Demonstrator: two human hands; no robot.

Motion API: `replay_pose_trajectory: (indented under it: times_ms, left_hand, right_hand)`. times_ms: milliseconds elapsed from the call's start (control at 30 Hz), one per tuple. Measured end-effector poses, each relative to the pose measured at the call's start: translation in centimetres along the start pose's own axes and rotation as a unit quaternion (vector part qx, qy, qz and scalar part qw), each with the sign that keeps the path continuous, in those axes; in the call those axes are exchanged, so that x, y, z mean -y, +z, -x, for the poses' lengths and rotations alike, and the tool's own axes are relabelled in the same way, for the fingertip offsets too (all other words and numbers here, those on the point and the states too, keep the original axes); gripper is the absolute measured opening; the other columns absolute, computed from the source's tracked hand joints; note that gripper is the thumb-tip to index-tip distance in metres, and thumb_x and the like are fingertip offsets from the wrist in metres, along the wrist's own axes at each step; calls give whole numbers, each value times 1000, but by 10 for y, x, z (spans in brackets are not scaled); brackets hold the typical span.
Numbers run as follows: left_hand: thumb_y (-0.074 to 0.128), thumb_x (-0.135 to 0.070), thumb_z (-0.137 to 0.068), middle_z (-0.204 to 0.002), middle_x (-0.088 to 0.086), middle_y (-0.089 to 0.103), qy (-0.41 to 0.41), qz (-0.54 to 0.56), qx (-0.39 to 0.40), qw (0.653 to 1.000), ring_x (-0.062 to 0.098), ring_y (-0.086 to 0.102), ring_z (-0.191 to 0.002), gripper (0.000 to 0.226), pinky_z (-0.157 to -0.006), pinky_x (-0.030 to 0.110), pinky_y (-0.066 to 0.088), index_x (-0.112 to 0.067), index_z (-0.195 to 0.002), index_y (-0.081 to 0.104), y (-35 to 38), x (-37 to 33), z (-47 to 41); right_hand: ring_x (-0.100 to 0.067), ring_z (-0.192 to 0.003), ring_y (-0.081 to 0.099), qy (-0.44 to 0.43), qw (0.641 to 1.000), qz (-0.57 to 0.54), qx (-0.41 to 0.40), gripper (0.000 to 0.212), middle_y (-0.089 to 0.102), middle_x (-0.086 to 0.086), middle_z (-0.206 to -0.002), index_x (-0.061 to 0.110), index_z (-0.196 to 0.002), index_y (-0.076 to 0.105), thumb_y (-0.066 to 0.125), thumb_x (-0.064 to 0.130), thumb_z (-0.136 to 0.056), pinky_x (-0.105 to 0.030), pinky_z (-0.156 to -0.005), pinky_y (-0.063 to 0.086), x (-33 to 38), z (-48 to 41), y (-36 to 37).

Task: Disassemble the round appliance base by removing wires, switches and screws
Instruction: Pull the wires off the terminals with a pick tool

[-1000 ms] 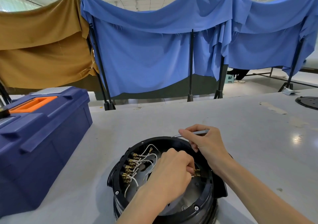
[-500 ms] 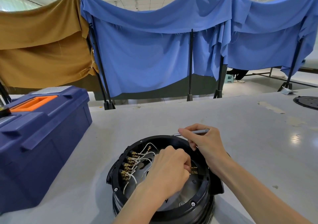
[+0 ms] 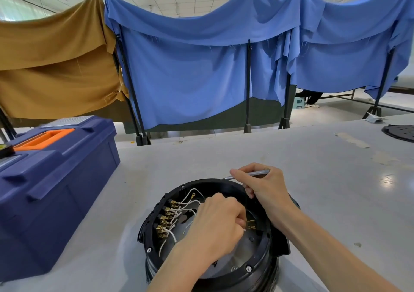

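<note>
Down in front of us, our left hand (image 3: pixel 215 226) reaches into the round black base (image 3: pixel 143 232), fingers curled against a brass connector (image 3: pixel 251 224) by its right wall; whether they pinch it we cannot tell. Our right hand (image 3: pixel 267 192) rests on the far rim, grasping a slim grey screwdriver (image 3: pixel 249 174). White wires (image 3: pixel 187 201) cross the left inside, and the base sits on the grey table (image 3: pixel 313 179), a blue toolbox (image 3: pixel 56 179) to its left.

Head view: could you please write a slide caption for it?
Left hand pinches a brass terminal inside the round appliance base while the right hand holds a screwdriver over its rim.
</note>
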State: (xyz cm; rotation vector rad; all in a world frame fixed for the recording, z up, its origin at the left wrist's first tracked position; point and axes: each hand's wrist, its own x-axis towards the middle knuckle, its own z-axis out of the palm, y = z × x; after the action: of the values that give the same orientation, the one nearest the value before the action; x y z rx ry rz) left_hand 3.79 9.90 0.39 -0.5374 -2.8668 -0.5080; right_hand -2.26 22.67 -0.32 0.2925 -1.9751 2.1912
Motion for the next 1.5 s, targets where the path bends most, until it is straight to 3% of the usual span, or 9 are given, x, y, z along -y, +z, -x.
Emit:
replay_pose_trajectory:
  times_ms: [133, 233, 433, 600, 700, 867, 1033, 1300, 1500]
  left_hand:
    - [51, -17, -91, -92, 3, 67, 7, -2, -1, 1000, 12, 42, -78, 20, -71, 30, 37, -17, -92, 72, 0, 2, 0]
    - [51, -17, -91, -91, 3, 67, -3, 2, -4, 1000, 14, 45, -79, 21, -70, 30, 38, -18, -91, 71, 0, 1, 0]
    - [48, -11, -87, -91, 3, 62, -65, -1, -19, 998, 26, 56, -93, 22, -70, 33, 40, -19, -90, 69, 0, 3, -4]
    - [48, -13, -88, -105, 2, 62, -130, 0, -53, 990, 25, 56, -101, 21, -75, 33, 40, -21, -95, 67, 3, 7, -15]
    - [47, -13, -90, -108, 3, 62, -148, -3, -62, 987, 24, 56, -102, 23, -78, 34, 43, -19, -101, 67, 4, 9, -19]
    - [47, -17, -93, -110, 4, 62, -156, -1, -66, 986, 25, 57, -102, 23, -79, 35, 44, -19, -105, 66, 5, 14, -20]
    - [47, -19, -94, -114, 5, 59, -160, -3, -63, 985, 26, 54, -106, 23, -79, 34, 41, -19, -108, 65, 5, 14, -20]
    - [47, -18, -94, -113, 5, 59, -159, -4, -60, 985, 26, 55, -106, 22, -79, 33, 40, -19, -108, 65, 4, 13, -19]
    - [44, -16, -92, -108, 5, 59, -159, -9, -61, 985, 25, 55, -101, 20, -74, 31, 36, -17, -98, 63, 2, 10, -18]
  right_hand:
    - [-11, -41, 45, 13, 1000, -6, -7, 18, 53, -1, -47, 9, -65, 72, 81, 20, -76, -18, -42, 40, 0, -1, 0]
    - [-17, -41, 43, 10, 999, -29, -31, 25, 52, -6, -48, 3, -66, 71, 78, 23, -80, -22, -41, 39, 4, 2, -3]
    - [-23, -36, 51, -52, 995, 2, -84, 33, 61, -13, -49, 12, -61, 68, 66, 25, -91, -25, -35, 39, 12, 29, -13]
    - [-21, -40, 56, -40, 995, 9, -91, 22, 63, -12, -53, 11, -69, 64, 66, 16, -90, -25, -38, 43, 6, 48, -12]
    - [-17, -43, 57, -49, 993, 45, -98, 27, 64, -8, -54, 7, -65, 57, 68, 15, -88, -20, -43, 44, 0, 52, -6]
    - [-10, -46, 42, -111, 979, 125, -115, 42, 49, -14, -51, 6, -57, 41, 65, 16, -89, -18, -49, 37, -6, 55, 0]
    - [-9, -48, 33, -147, 969, 166, -106, 42, 45, -14, -53, 4, -59, 37, 61, 14, -92, -17, -47, 30, -12, 60, 3]
    - [-9, -48, 25, -214, 945, 229, -89, 50, 32, 7, -50, 26, -59, 26, 59, 12, -93, -16, -46, 23, -14, 59, 7]
    - [-11, -47, 27, -250, 911, 324, -56, 57, 22, 9, -47, 34, -64, 19, 61, 7, -92, -14, -47, 23, -12, 60, 11]
